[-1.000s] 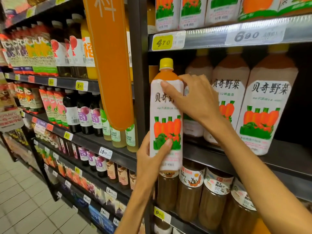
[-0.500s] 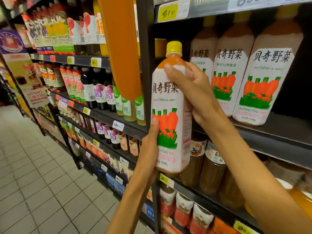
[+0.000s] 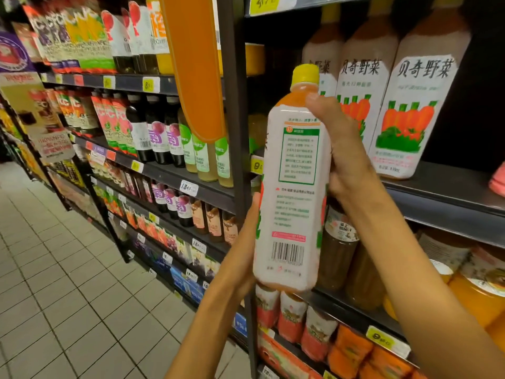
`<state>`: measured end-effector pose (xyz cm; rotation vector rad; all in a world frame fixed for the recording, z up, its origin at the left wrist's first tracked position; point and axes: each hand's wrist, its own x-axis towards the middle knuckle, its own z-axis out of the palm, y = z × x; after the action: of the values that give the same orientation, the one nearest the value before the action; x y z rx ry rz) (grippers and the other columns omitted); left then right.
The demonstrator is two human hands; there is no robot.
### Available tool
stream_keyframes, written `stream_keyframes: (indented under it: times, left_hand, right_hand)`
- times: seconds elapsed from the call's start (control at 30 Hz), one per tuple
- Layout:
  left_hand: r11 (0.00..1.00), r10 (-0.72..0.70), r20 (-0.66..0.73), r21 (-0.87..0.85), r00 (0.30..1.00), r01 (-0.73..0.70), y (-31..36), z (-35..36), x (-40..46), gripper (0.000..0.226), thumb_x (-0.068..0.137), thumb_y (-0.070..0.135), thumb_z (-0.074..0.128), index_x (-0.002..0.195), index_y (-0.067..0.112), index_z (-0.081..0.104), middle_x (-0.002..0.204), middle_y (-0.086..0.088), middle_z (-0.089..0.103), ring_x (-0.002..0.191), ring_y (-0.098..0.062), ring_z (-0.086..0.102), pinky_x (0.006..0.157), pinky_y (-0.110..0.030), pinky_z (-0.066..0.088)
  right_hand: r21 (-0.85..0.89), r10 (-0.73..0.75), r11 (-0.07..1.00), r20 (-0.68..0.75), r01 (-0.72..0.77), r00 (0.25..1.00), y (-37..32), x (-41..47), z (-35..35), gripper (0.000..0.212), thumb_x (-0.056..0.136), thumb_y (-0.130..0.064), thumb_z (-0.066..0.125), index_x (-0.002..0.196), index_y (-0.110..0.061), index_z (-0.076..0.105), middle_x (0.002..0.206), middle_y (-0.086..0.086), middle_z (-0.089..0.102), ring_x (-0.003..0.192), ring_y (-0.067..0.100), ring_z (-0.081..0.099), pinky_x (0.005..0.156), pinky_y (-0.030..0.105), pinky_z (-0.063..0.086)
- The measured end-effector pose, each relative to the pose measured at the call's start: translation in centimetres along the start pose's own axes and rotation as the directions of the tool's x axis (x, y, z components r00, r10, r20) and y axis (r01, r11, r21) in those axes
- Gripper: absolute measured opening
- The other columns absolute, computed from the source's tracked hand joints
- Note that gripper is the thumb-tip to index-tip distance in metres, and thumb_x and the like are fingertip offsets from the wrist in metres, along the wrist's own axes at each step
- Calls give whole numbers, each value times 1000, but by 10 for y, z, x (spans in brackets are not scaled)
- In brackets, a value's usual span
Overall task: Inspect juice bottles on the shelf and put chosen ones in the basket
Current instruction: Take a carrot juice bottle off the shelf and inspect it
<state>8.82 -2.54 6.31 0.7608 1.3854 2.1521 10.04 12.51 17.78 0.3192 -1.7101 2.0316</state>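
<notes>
A tall carrot juice bottle (image 3: pixel 293 187) with a yellow cap and white label is held upright in front of the shelf, off it, its back label with green text box and barcode facing me. My right hand (image 3: pixel 344 149) grips its upper part from the right. My left hand (image 3: pixel 246 247) holds its lower left side. Matching carrot juice bottles (image 3: pixel 415 110) stand in a row on the shelf (image 3: pixel 451 198) behind. No basket is in view.
A black shelf upright (image 3: pixel 235 132) stands just left of the bottle, with an orange hanging sign (image 3: pixel 196 69) beside it. Shelves of dark and green juice bottles (image 3: pixel 164 138) run off to the left. Brown jars (image 3: pixel 338 258) sit below. Tiled aisle floor (image 3: pixel 68 283) lies lower left.
The bottle has come off the shelf toward me and been turned, so the carrot front now faces away and the back label shows. Both hands stayed on it.
</notes>
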Motion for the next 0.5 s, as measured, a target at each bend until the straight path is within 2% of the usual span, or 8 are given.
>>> stream_keyframes:
  times: [0.03,0.1,0.2,0.3,0.37,0.4,0.47,0.5]
  left_hand:
    - [998,6,-23,68,1000,-4,3,0,2,49,95,56,26,113,35,67,100,6,74,94,-11,70,72,-21,56]
    - [984,-10,-34,178,999,16,13,2,3,59,78,76,34,107,37,68,108,5,72,103,-13,67,81,-26,56]
    - [967,17,-63,253,998,0,17,12,4,63,64,80,52,106,36,66,103,9,73,97,-12,70,80,-26,57]
    - [990,68,-88,132,994,-56,11,15,5,53,69,71,56,105,36,69,105,5,73,98,-17,70,75,-24,57]
    - [998,64,-73,4,995,-64,10,13,4,49,71,70,52,109,42,68,112,2,71,105,-18,67,79,-29,57]
    - [996,64,-61,-62,996,-68,9,12,5,54,75,67,50,119,39,62,117,-2,69,109,-20,65,79,-30,57]
    - [986,46,-73,-155,996,-57,7,11,5,61,89,58,44,136,19,45,114,-18,60,109,-28,59,71,-27,57]
    - [983,29,-96,-177,995,-45,6,9,6,57,96,52,39,134,9,38,112,-18,50,107,-26,53,66,-25,56]
  right_hand:
    - [-74,-53,996,-33,51,998,-4,-1,1,20,86,-34,61,84,-14,56,73,-2,67,74,17,67,69,33,54]
    - [-164,-146,978,-104,128,984,-9,1,5,17,92,-28,62,86,-13,57,74,-4,67,71,12,67,64,26,52]
    - [-173,-159,976,-150,132,976,-11,3,11,27,92,-32,63,100,-6,60,86,6,70,78,16,71,65,24,53]
    - [-158,-97,983,-46,88,994,-13,5,11,31,92,-42,60,101,-12,63,84,-1,72,83,12,71,69,24,56]
    - [-100,-36,994,-23,34,999,-10,7,8,33,91,-47,56,100,-17,65,90,2,69,92,16,68,89,40,56]
    - [-79,-6,997,-14,4,1000,-6,8,8,32,92,-47,55,102,-18,65,93,3,70,97,18,67,97,45,51]
    - [23,88,996,25,-89,996,3,12,10,34,93,-43,54,113,-17,62,102,6,72,103,22,68,92,43,53]
    - [74,141,987,36,-143,989,6,13,12,39,93,-42,54,120,-14,60,107,9,72,105,24,67,89,42,54]
